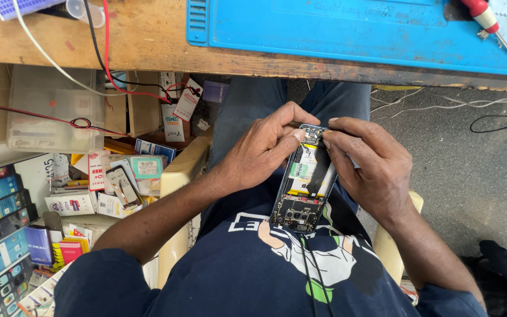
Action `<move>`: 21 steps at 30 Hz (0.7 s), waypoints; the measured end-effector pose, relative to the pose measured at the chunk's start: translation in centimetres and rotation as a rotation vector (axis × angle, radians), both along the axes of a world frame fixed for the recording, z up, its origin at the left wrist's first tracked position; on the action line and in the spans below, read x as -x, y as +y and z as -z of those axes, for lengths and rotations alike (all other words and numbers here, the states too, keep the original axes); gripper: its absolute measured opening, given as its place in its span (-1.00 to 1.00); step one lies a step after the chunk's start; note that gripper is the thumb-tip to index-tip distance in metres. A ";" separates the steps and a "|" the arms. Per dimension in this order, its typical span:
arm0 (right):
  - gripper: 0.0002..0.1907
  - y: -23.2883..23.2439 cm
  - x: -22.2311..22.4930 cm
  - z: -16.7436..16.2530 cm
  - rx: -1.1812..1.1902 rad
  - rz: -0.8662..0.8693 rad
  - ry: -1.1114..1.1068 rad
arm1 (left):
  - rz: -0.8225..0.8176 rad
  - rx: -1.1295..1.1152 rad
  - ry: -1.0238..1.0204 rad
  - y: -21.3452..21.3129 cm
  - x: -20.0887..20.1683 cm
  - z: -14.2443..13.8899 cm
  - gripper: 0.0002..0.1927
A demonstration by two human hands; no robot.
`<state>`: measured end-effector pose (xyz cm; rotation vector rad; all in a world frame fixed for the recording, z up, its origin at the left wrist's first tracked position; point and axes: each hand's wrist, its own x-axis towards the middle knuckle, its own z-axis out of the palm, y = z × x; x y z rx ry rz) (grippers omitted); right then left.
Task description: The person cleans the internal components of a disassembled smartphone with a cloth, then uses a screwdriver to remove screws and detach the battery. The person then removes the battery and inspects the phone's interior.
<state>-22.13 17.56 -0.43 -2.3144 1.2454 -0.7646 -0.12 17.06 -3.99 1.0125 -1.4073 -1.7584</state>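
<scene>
Opened black smartphone (306, 179), back cover off, battery and boards exposed; left hand (262, 149) and right hand (368, 167) both grip it, fingertips at its far-end board.

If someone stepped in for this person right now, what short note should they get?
Left hand: grips the opened phone along its left edge, thumb at the top end.
Right hand: holds the right edge, fingertips at the same top end.
Phone: over the lap, back cover off, battery and circuit boards exposed.
Blue mat on the wooden bench ahead holds a red-handled screwdriver.
Done: back removed. Left: phone not closed.
</scene>
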 end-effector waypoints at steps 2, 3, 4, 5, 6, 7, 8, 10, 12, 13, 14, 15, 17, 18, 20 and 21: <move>-0.81 0.0 0.1 0.1 0.013 -0.009 0.030 | -0.003 -0.011 0.003 0.1 0.0 0.0 -0.72; -0.82 0.1 0.1 0.1 0.019 -0.006 0.030 | -0.003 -0.017 0.005 0.1 0.0 0.0 -0.71; -0.83 0.1 0.1 0.2 0.024 -0.003 0.031 | -0.004 -0.022 0.006 0.2 0.0 0.0 -0.71; -0.84 0.2 0.1 0.3 0.030 -0.001 0.032 | -0.006 -0.027 0.007 0.2 0.0 0.0 -0.71; -0.84 0.3 0.0 0.4 0.034 0.006 0.034 | -0.009 -0.031 0.009 0.3 0.1 0.0 -0.71; -0.84 0.4 0.0 0.5 0.037 0.014 0.035 | -0.009 -0.030 0.011 0.3 0.1 0.0 -0.71; -0.85 0.6 -0.1 0.6 0.040 0.021 0.036 | -0.010 -0.030 0.014 0.3 0.1 0.0 -0.71; -0.86 0.8 -0.2 0.8 0.061 0.038 0.032 | -0.011 -0.020 -0.002 0.3 0.1 0.0 -0.70; -0.86 1.0 -0.2 0.9 0.076 0.043 0.033 | -0.006 -0.003 -0.040 0.3 0.1 0.0 -0.70; -0.86 1.1 -0.3 0.9 0.079 0.039 0.036 | -0.009 0.000 -0.031 0.3 0.1 0.0 -0.71; -0.87 1.1 -0.3 1.0 0.083 0.035 0.039 | -0.012 0.004 -0.021 0.3 0.1 0.0 -0.71; -0.87 1.1 -0.2 1.0 0.084 0.031 0.039 | -0.013 0.007 -0.013 0.4 0.1 0.0 -0.71; -0.88 1.0 -0.2 1.0 0.084 0.022 0.040 | -0.014 -0.004 -0.008 0.5 0.1 0.1 -0.72; -0.88 1.0 -0.2 1.0 0.070 0.022 0.034 | -0.016 -0.011 -0.005 0.5 0.1 0.1 -0.73; -0.88 1.0 -0.1 1.0 0.046 0.022 0.023 | -0.017 -0.003 -0.050 0.5 0.2 0.2 -0.74; -0.88 1.1 -0.1 1.0 0.042 0.025 0.030 | -0.017 0.000 -0.073 0.5 0.2 0.2 -0.75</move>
